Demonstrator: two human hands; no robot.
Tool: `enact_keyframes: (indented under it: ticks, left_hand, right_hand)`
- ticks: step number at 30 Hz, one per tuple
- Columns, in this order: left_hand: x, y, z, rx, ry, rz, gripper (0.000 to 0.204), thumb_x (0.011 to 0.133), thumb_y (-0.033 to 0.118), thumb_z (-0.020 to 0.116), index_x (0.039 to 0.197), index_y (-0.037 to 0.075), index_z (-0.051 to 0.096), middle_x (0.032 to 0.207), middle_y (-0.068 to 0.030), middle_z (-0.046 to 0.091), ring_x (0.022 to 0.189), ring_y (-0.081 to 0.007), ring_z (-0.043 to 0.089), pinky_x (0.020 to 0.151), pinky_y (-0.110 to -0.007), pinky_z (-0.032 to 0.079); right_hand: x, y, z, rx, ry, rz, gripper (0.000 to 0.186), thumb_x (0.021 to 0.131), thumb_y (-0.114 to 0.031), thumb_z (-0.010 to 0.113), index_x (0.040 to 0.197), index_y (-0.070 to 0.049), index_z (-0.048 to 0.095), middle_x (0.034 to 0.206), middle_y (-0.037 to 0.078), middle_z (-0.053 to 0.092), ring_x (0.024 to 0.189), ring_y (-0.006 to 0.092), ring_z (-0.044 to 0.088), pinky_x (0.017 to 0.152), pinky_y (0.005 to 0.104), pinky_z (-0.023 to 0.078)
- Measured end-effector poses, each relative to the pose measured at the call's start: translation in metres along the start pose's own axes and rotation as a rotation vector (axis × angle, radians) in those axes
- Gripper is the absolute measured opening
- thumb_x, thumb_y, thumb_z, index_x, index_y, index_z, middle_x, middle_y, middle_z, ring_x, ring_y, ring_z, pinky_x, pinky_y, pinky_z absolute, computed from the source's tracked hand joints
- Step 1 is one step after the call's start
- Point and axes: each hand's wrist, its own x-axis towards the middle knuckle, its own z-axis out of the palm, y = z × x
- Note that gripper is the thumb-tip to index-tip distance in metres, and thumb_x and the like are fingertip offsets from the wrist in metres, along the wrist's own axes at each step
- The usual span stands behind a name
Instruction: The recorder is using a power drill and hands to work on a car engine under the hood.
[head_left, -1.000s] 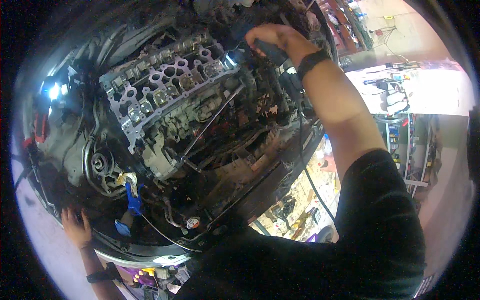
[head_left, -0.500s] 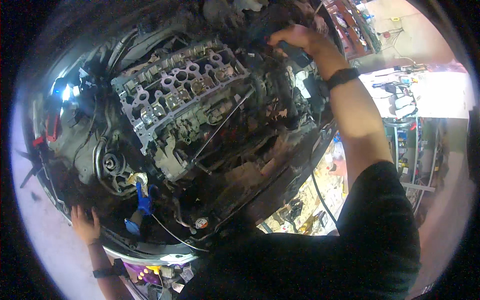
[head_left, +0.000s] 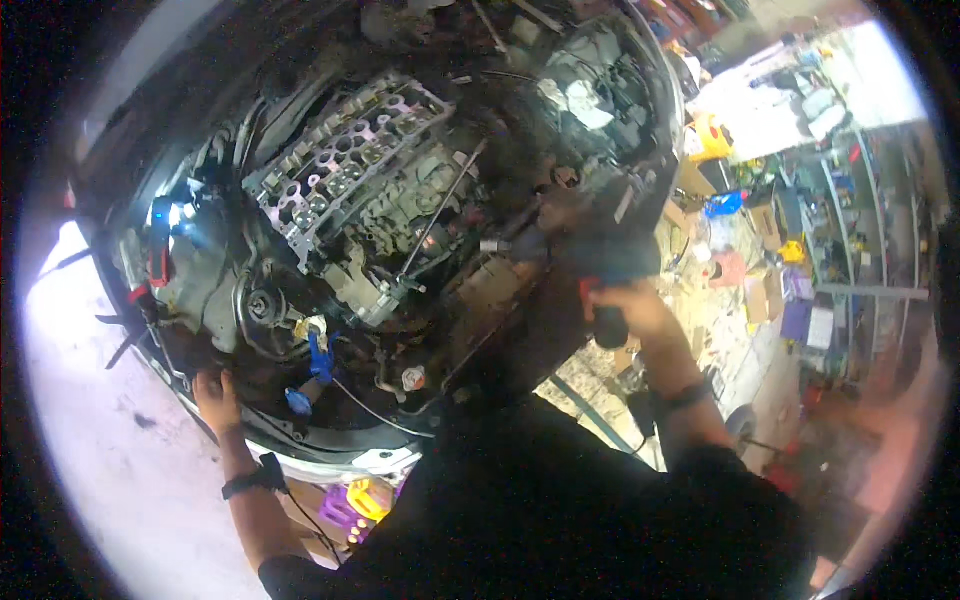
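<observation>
Right now the right hand (head_left: 628,305) is wrapped tight round a dark power tool (head_left: 600,262), its nose aimed into the engine (head_left: 350,190). Left hand (head_left: 215,398) lies flat on the bay's front edge (bracing, probably), holding nothing.

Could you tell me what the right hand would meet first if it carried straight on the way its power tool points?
Probably the engine block: the right hand aims the power tool leftward at it, though depth is unclear.
</observation>
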Motion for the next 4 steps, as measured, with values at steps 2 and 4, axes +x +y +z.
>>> enact_keyframes:
  ticks: [2,4]
  left_hand:
    - [-0.007,0.026,0.012,-0.845,-0.096,-0.371,0.039,0.088,0.024,0.064,0.120,0.004,0.053,0.104,-0.0101,0.058,0.099,-0.0243,0.055,0.088,-0.037,0.043]
    - [-0.024,0.080,-0.016,-0.872,-0.168,-0.419,0.042,0.087,0.022,0.065,0.122,0.005,0.051,0.109,-0.0110,0.057,0.103,-0.0236,0.054,0.091,-0.037,0.042]
  right_hand:
    - [-0.050,0.025,-0.010,0.124,-0.039,0.042,0.027,0.074,-0.004,0.071,0.100,-0.001,0.062,0.082,0.007,0.063,0.072,0.0200,0.061,0.063,0.0329,0.050]
    - [-0.091,0.036,-0.015,0.245,-0.098,0.101,0.028,0.074,-0.001,0.072,0.100,-0.002,0.062,0.079,0.007,0.063,0.068,0.0208,0.061,0.061,0.0334,0.051]
